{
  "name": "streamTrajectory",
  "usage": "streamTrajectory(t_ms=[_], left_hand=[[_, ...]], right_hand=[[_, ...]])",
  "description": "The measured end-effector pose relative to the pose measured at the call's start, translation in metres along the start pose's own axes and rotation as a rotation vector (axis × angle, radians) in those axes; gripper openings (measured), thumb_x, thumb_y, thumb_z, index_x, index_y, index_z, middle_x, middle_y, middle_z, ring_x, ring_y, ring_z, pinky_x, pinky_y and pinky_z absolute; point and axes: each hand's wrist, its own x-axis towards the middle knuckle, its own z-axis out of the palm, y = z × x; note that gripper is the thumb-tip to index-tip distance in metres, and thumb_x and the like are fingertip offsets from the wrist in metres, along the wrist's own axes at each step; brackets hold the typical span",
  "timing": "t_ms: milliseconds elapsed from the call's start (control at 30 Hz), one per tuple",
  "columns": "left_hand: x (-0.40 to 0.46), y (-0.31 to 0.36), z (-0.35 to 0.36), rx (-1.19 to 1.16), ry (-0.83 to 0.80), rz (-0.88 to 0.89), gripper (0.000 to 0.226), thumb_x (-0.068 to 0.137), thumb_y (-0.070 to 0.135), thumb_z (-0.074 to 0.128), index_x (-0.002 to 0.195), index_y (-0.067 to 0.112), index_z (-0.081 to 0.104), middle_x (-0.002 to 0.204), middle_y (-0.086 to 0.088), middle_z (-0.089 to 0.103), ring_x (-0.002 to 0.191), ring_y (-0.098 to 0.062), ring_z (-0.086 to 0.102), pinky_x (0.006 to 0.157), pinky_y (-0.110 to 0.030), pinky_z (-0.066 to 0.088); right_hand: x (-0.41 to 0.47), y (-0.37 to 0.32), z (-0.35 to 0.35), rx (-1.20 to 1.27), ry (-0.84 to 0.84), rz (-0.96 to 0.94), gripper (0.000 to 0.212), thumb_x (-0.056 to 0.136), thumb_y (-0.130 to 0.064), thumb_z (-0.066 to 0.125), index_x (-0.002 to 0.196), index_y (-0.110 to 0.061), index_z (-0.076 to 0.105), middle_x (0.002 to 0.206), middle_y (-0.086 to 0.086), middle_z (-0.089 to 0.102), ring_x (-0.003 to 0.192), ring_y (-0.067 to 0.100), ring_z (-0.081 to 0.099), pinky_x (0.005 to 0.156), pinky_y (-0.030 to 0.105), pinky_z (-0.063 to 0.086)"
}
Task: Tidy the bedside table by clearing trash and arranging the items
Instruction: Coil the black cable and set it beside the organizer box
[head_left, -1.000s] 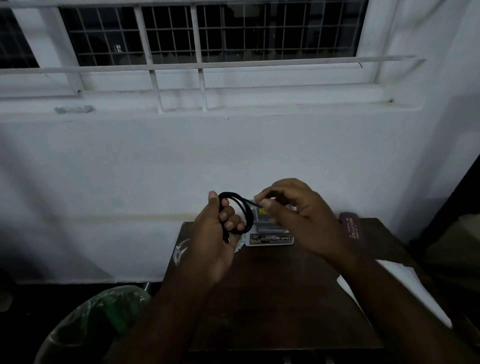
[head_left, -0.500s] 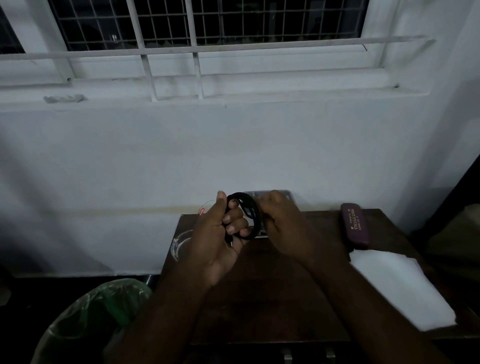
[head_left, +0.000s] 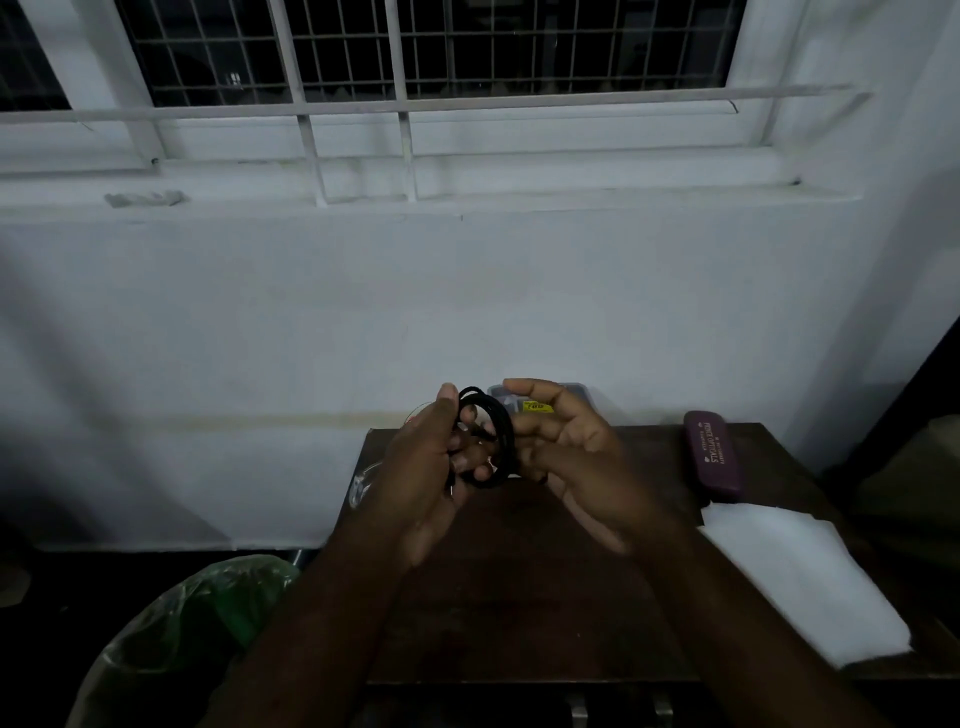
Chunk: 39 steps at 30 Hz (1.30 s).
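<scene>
- Left hand (head_left: 426, 467) grips a coiled black cable (head_left: 491, 441), fingers curled through the loop, above the bench (head_left: 519, 597).
- Right hand (head_left: 576, 457) touches the coil's right side, fingers loosely bent.
- Purple case (head_left: 712, 453) lies at the bench's right, just behind a white cloth (head_left: 800, 577).
- Bin (head_left: 197, 623) stands lower left.

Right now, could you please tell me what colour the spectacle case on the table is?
Dark purple hard spectacle case with pale lettering, seen in the head view.
</scene>
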Motion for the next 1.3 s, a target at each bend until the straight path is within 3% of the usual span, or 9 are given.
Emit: streamTrajectory(t_ms=[267,400,567,733,833,967,1033,1133,1300], left_hand=[[-0.004,0.000,0.009,0.159,-0.004,0.100,0.039,0.103,0.032,0.038,0.074,0.009,0.050,0.042,0.007,0.049,0.036,-0.005,0.046,0.038,-0.015,0.038],[-0.001,0.002,0.005,0.130,0.026,0.127,0.037,0.103,0.035,0.037,0.077,0.011,0.049,0.046,0.006,0.037,0.038,-0.007,0.036,0.042,-0.019,0.040],[0.019,-0.008,-0.009,0.038,0.167,0.192,0.039,0.104,0.035,0.035,0.075,0.013,0.048,0.049,0.008,0.030,0.041,-0.007,0.027,0.050,-0.028,0.030],[0.014,-0.008,-0.008,-0.203,0.070,0.080,0.039,0.103,0.038,0.036,0.074,0.014,0.048,0.051,0.008,0.029,0.041,-0.006,0.028,0.046,-0.022,0.036],[0.007,-0.004,0.001,-0.368,-0.036,-0.007,0.039,0.102,0.039,0.038,0.072,0.016,0.049,0.051,0.008,0.029,0.040,-0.005,0.028,0.044,-0.018,0.034],[0.002,-0.006,0.013,-0.388,-0.063,-0.033,0.039,0.101,0.039,0.040,0.071,0.016,0.049,0.051,0.008,0.028,0.040,-0.004,0.027,0.044,-0.018,0.034],[0.002,-0.009,0.016,-0.367,-0.058,-0.027,0.038,0.101,0.040,0.040,0.072,0.016,0.049,0.052,0.007,0.028,0.040,-0.005,0.027,0.044,-0.018,0.036],[0.001,-0.013,0.016,-0.314,-0.032,-0.006,0.038,0.102,0.038,0.037,0.074,0.014,0.048,0.051,0.007,0.029,0.040,-0.005,0.028,0.042,-0.018,0.036],[-0.001,-0.013,0.014,-0.238,0.003,0.038,0.039,0.103,0.036,0.035,0.075,0.013,0.048,0.052,0.006,0.030,0.041,-0.005,0.029,0.042,-0.019,0.036]], right_hand=[[-0.001,-0.005,0.015,-0.633,0.052,-0.253,0.013,0.079,-0.014,0.076,0.088,-0.023,0.075,0.091,0.000,0.070,0.093,0.017,0.064,0.082,0.040,0.053],[-0.007,-0.011,0.014,-0.762,0.156,-0.285,0.017,0.080,-0.025,0.073,0.093,-0.037,0.075,0.128,-0.013,0.058,0.123,0.004,0.051,0.098,0.025,0.046],[-0.028,-0.025,0.017,-0.671,0.279,-0.465,0.017,0.079,-0.016,0.074,0.095,-0.022,0.076,0.097,-0.009,0.071,0.094,0.005,0.066,0.080,0.013,0.048],[-0.022,-0.017,-0.015,-0.410,0.532,-0.317,0.017,0.079,-0.005,0.074,0.083,-0.021,0.073,0.085,0.002,0.076,0.083,0.018,0.072,0.076,0.031,0.057],[-0.014,-0.007,-0.045,-0.810,0.514,-0.360,0.010,0.083,-0.022,0.073,0.093,-0.026,0.075,0.093,-0.007,0.075,0.092,0.008,0.069,0.085,0.032,0.055],[-0.003,0.005,-0.037,-1.212,0.288,-0.491,0.023,0.089,-0.016,0.061,0.109,-0.015,0.072,0.101,-0.002,0.073,0.095,0.006,0.058,0.090,0.008,0.036],[0.002,0.014,-0.025,-1.110,0.261,-0.455,0.023,0.086,-0.013,0.061,0.106,-0.010,0.072,0.099,0.001,0.071,0.094,0.011,0.059,0.087,0.011,0.041],[0.002,0.014,-0.007,-0.542,0.330,-0.192,0.023,0.084,0.001,0.061,0.101,-0.009,0.073,0.093,0.006,0.073,0.087,0.019,0.069,0.079,0.031,0.058],[-0.014,0.006,0.006,0.008,0.295,0.055,0.028,0.091,0.003,0.054,0.110,-0.009,0.070,0.103,0.014,0.074,0.096,0.029,0.069,0.088,0.047,0.052]])
